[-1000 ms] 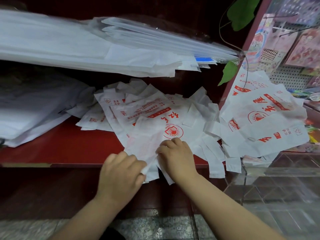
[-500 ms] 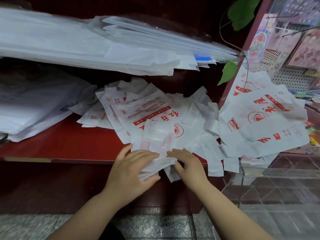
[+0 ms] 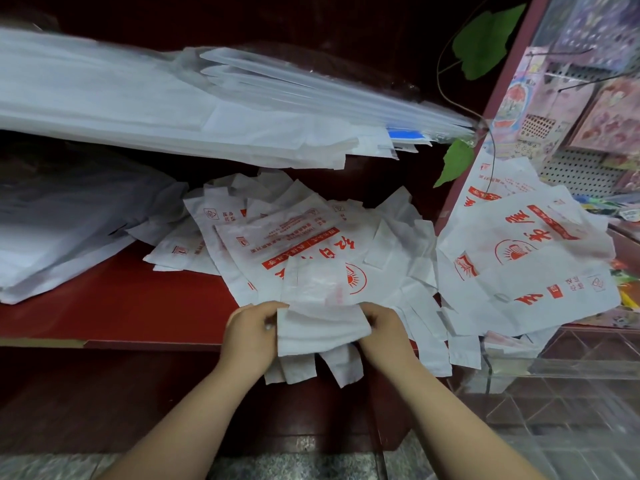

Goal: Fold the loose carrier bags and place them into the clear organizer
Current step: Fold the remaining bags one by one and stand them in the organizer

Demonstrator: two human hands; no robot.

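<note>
Now left hand, right hand clamp folded bag over shelf edge.

Hands: two, left hand, right hand. Folded bag: one. Printed-bag heaps: two, middle heap, right heap. White stacks: two. Leaves: two.

Red print on the spread carrier bag reads "红日" beside a sun emblem; smaller lines illegible.
</note>
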